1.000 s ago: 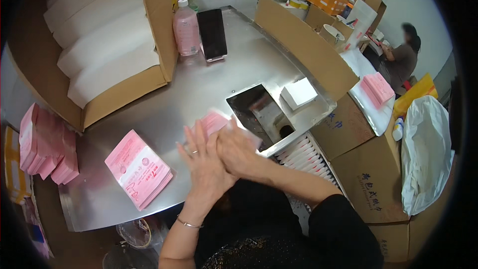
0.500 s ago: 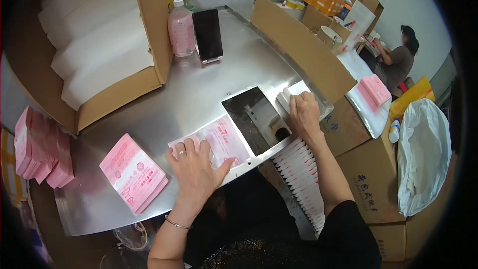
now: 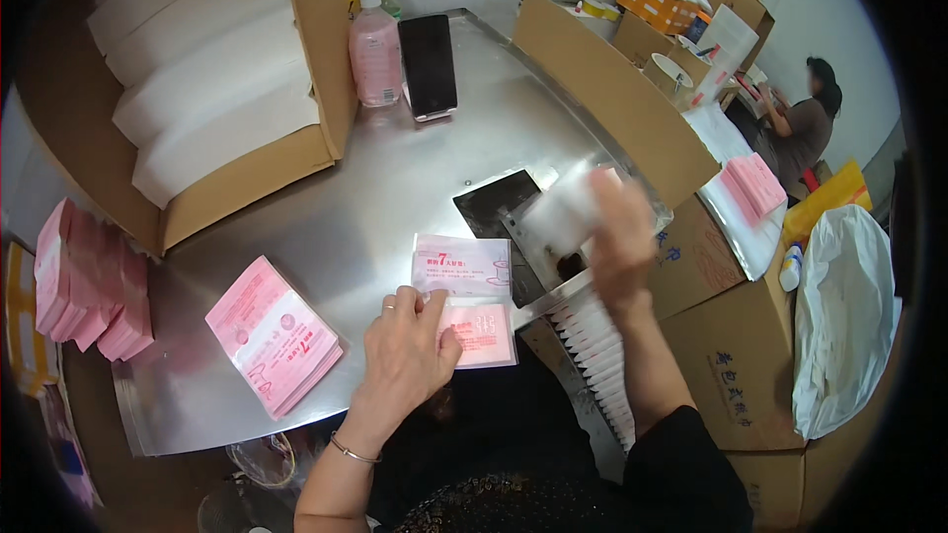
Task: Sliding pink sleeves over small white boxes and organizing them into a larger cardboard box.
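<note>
My left hand (image 3: 407, 341) grips the left side of a flat pink-and-white printed plastic packet (image 3: 484, 336), its index finger and thumb lying over the packet. The packet's lower part reaches past the table's front edge. Blurred by motion, my right hand (image 3: 627, 242) holds a white folded tissue (image 3: 561, 212), also smeared, above the dark rectangular opening (image 3: 494, 202) in the tabletop. To the left of my left hand lies a stack of similar pink packets (image 3: 275, 336). A row of white folded tissues (image 3: 597, 365) stands below the table's edge, beside my right forearm.
An open cardboard box (image 3: 247, 188) of white tissue bundles stands at left, beside more pink stacks (image 3: 94, 281). A pink bottle (image 3: 376, 54) and a dark phone (image 3: 429, 67) are at the back. Cartons (image 3: 736, 365) and a white bag (image 3: 844, 326) fill the right; a person (image 3: 805, 123) sits beyond.
The packet has shifted toward me, off the metal beside the opening, with my left hand moving along. My right hand has lifted from the opening's right side, carrying the white tissue leftward over it.
</note>
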{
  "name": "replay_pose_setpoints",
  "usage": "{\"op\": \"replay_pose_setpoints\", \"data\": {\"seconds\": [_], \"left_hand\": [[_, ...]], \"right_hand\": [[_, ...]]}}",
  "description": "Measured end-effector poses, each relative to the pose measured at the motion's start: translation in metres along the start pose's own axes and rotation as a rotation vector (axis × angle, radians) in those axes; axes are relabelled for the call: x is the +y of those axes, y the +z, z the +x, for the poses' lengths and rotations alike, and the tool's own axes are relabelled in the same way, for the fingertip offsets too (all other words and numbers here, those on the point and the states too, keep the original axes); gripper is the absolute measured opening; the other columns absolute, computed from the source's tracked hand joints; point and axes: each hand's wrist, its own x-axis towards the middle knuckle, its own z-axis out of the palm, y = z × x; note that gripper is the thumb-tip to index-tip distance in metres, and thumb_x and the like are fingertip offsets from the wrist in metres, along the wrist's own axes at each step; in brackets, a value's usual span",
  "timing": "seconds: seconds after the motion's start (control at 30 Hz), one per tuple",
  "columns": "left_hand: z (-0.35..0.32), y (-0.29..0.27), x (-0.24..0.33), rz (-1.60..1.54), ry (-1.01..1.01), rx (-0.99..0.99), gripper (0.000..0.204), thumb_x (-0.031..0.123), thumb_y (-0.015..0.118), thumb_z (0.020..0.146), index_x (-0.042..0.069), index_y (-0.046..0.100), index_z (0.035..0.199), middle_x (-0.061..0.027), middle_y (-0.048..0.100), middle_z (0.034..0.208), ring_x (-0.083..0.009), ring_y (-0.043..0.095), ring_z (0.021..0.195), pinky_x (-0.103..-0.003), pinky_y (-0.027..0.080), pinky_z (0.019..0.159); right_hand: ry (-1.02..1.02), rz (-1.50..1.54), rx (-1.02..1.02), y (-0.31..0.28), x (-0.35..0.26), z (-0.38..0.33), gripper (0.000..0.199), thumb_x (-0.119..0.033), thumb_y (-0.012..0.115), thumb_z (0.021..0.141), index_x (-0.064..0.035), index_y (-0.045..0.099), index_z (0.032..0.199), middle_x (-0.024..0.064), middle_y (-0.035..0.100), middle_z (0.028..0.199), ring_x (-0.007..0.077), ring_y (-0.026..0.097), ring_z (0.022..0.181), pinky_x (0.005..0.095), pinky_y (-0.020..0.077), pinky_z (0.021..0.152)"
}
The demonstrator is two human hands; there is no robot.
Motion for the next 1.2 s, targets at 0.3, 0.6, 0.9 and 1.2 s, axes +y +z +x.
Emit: {"op": "replay_pose_setpoints", "data": {"seconds": [0.3, 0.6, 0.9, 1.2], "left_hand": [[-0.005, 0.014, 0.003, 0.046, 0.077, 0.134, 0.043, 0.016, 0.068, 0.076, 0.001, 0.065, 0.116, -0.0146, 0.054, 0.092, -0.03, 0.056, 0.081, -0.041, 0.044, 0.066], [-0.01, 0.016, 0.004, 0.068, 0.085, 0.168, 0.045, 0.016, 0.068, 0.077, 0.001, 0.064, 0.119, -0.0158, 0.055, 0.097, -0.0302, 0.054, 0.084, -0.041, 0.042, 0.07], [-0.01, 0.015, 0.004, 0.074, 0.077, 0.171, 0.043, 0.016, 0.067, 0.079, 0.001, 0.064, 0.119, -0.0179, 0.056, 0.105, -0.0312, 0.056, 0.089, -0.041, 0.043, 0.074], [-0.006, -0.004, -0.013, 0.038, 0.043, 0.119, 0.07, 0.023, 0.076, 0.071, 0.011, 0.055, 0.137, -0.0156, 0.052, 0.094, -0.0326, 0.054, 0.084, -0.044, 0.042, 0.074]], "right_hand": [[0.252, -0.138, -0.192, 0.043, 0.065, -0.059, 0.025, -0.011, 0.069, 0.083, -0.0051, 0.07, 0.107, 0.0123, 0.062, 0.102, 0.0323, 0.058, 0.098, 0.046, 0.0452, 0.084], [0.339, -0.057, -0.21, 0.044, 0.06, -0.041, 0.017, -0.014, 0.064, 0.086, -0.0027, 0.072, 0.096, 0.0118, 0.061, 0.093, 0.0309, 0.057, 0.091, 0.0442, 0.0451, 0.079], [0.332, -0.024, -0.154, 0.039, 0.063, -0.038, 0.032, -0.002, 0.061, 0.08, -0.0038, 0.071, 0.11, 0.0135, 0.064, 0.095, 0.0332, 0.058, 0.094, 0.0451, 0.0461, 0.081], [-0.457, 0.481, -0.446, -0.003, -0.099, -0.053, 0.04, -0.014, 0.064, 0.081, 0.0001, 0.065, 0.119, 0.0217, 0.063, 0.111, 0.0374, 0.061, 0.115, 0.0702, 0.0378, 0.106]]}}
